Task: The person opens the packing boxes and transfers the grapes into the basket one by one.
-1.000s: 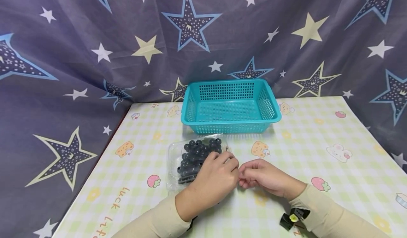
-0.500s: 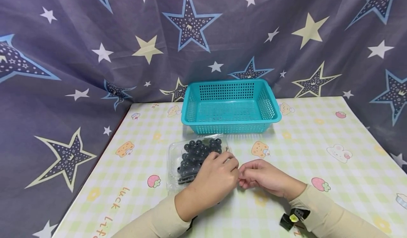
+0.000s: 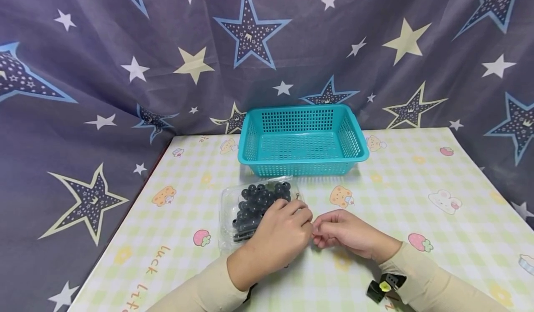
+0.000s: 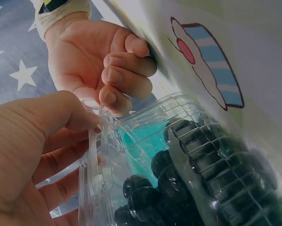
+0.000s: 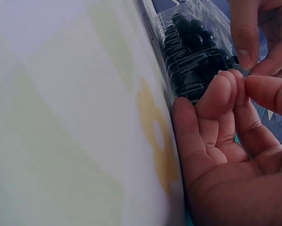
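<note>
A clear plastic clamshell box holding dark grapes lies on the table, left of centre. My left hand reaches over its right part and hides that side in the head view. In the left wrist view, the left thumb and fingers pinch the box's clear rim. My right hand meets the left at the box's right edge, its thumb and forefinger pinched together at the rim. Its other fingers are curled beside the box. The grapes show through the ribbed plastic in both wrist views.
A turquoise perforated basket with nothing in it stands behind the box at the table's back edge. A checked cloth with cartoon prints covers the table. A star-patterned dark curtain hangs behind and at both sides.
Both hands stay at the box's right edge in nearly the same pose. The left hand and forearm have shifted very slightly to the left. Box and basket stay in place.
</note>
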Motion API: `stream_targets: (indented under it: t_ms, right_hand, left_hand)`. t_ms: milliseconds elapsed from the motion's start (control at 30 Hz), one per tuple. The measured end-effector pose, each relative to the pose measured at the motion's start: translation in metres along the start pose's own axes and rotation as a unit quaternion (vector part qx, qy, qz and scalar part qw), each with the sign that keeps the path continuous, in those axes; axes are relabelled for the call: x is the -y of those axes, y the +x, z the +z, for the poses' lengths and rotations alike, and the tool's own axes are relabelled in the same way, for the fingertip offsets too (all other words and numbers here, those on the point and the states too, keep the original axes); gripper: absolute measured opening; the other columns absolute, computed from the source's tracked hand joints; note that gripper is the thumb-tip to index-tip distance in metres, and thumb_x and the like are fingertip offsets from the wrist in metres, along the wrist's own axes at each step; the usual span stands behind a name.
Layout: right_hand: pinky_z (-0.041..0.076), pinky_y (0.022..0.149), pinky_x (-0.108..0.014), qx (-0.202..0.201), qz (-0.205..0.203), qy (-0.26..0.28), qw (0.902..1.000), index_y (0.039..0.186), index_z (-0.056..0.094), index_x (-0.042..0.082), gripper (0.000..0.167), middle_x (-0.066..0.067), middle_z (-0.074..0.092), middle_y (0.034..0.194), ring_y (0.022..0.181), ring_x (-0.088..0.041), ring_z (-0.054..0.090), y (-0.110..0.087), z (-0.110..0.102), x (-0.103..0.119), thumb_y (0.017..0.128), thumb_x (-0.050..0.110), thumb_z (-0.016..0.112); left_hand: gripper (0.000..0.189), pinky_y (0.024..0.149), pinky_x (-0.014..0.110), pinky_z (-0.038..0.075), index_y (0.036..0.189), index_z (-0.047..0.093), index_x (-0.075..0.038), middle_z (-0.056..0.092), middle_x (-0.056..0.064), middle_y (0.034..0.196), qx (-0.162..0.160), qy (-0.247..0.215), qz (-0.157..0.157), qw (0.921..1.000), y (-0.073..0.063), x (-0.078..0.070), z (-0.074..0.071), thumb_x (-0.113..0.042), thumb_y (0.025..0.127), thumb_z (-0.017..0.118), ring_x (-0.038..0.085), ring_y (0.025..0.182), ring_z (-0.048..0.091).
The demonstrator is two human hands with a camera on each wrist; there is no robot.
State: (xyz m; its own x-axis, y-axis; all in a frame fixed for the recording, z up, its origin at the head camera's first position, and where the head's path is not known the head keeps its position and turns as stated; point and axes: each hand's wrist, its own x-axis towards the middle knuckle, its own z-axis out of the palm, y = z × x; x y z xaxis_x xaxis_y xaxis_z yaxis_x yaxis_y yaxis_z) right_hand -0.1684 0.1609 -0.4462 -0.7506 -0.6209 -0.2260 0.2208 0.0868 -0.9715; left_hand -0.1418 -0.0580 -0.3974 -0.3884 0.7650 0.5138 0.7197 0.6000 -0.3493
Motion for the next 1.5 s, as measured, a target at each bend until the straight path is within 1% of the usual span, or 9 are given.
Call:
stream_targets:
  t_ms: [100,333,533,600,833,1167,1300,1433,1500]
  right_hand:
    - [0.060,0.078,-0.027,0.002,-0.002,0.003,1.0000,0.094,0.067,-0.002,0.017,-0.006,0.071,0.089,0.084,-0.015,0.068,0.001,0.000,-0.001,0.090,0.000,0.050]
    - [0.060,0.078,-0.026,0.002,-0.005,0.003,1.0000,0.097,0.068,-0.003,0.018,-0.006,0.072,0.090,0.084,-0.014,0.068,0.002,0.000,-0.001,0.091,0.000,0.051]
    - [0.061,0.079,-0.027,0.004,-0.004,0.002,1.0000,0.098,0.069,-0.003,0.018,-0.009,0.072,0.093,0.085,-0.014,0.068,0.002,0.000,-0.001,0.093,0.002,0.052]
    - [0.061,0.079,-0.028,0.004,-0.004,0.002,1.0000,0.098,0.069,-0.003,0.018,-0.009,0.072,0.093,0.084,-0.014,0.068,0.002,0.000,-0.001,0.093,0.002,0.052]
    - [0.061,0.079,-0.028,0.000,0.000,0.000,1.0000,0.100,0.070,-0.004,0.019,-0.009,0.073,0.096,0.084,-0.013,0.069,0.001,-0.001,0.000,0.093,0.003,0.053]
    - [0.061,0.079,-0.028,-0.005,0.006,-0.002,1.0000,0.099,0.070,-0.003,0.018,-0.010,0.073,0.096,0.085,-0.014,0.069,0.001,-0.001,0.000,0.093,0.003,0.053]
    - [0.061,0.080,-0.028,-0.004,0.004,-0.001,1.0000,0.099,0.070,-0.004,0.019,-0.010,0.073,0.095,0.086,-0.015,0.069,0.001,0.000,0.000,0.093,0.003,0.053]
    - [0.061,0.080,-0.028,-0.003,0.004,-0.002,1.0000,0.099,0.070,-0.004,0.019,-0.010,0.073,0.095,0.086,-0.015,0.069,0.001,-0.001,0.000,0.093,0.003,0.053]
    - [0.061,0.080,-0.028,-0.003,0.004,-0.002,1.0000,0.100,0.070,-0.004,0.019,-0.010,0.073,0.095,0.086,-0.015,0.068,0.001,-0.001,0.000,0.093,0.003,0.053]
  left_hand:
    - [0.012,0.076,0.031,0.047,0.080,0.076,-0.021,0.070,-0.009,0.098,0.010,-0.008,0.000,0.9999,-0.001,0.001,-0.001,-0.016,0.089,0.071,0.014,0.102,0.064]
    - [0.010,0.078,0.031,0.047,0.080,0.074,-0.022,0.070,-0.009,0.100,0.002,0.002,0.014,0.9999,-0.004,0.004,-0.001,-0.013,0.086,0.072,0.014,0.109,0.064]
    - [0.011,0.080,0.031,0.047,0.083,0.074,-0.022,0.071,-0.007,0.107,0.003,-0.005,0.015,0.9999,-0.006,0.005,-0.003,-0.011,0.086,0.072,0.014,0.113,0.064]
    - [0.011,0.079,0.031,0.047,0.085,0.075,-0.021,0.071,-0.006,0.112,0.010,-0.011,0.012,0.9998,-0.008,0.006,-0.003,-0.011,0.086,0.072,0.015,0.113,0.064]
    - [0.014,0.084,0.034,0.049,0.097,0.077,-0.021,0.068,-0.002,0.127,0.059,-0.034,-0.003,0.9977,-0.012,0.007,-0.006,-0.011,0.088,0.071,0.018,0.121,0.061]
    - [0.014,0.083,0.033,0.049,0.100,0.077,-0.021,0.068,-0.001,0.129,0.059,-0.036,-0.004,0.9976,-0.014,0.008,-0.004,-0.012,0.090,0.072,0.018,0.121,0.061]
    - [0.016,0.083,0.034,0.049,0.100,0.076,-0.021,0.067,-0.001,0.129,0.062,-0.037,-0.005,0.9974,-0.015,0.008,-0.005,-0.012,0.087,0.074,0.019,0.122,0.061]
    - [0.025,0.084,0.035,0.049,0.101,0.075,-0.022,0.066,-0.001,0.131,0.069,-0.039,-0.006,0.9969,-0.016,0.009,-0.007,-0.016,0.077,0.081,0.019,0.123,0.060]
    - [0.027,0.084,0.036,0.048,0.102,0.075,-0.022,0.066,0.000,0.132,0.070,-0.043,-0.005,0.9966,-0.016,0.009,-0.008,-0.015,0.076,0.082,0.020,0.123,0.060]
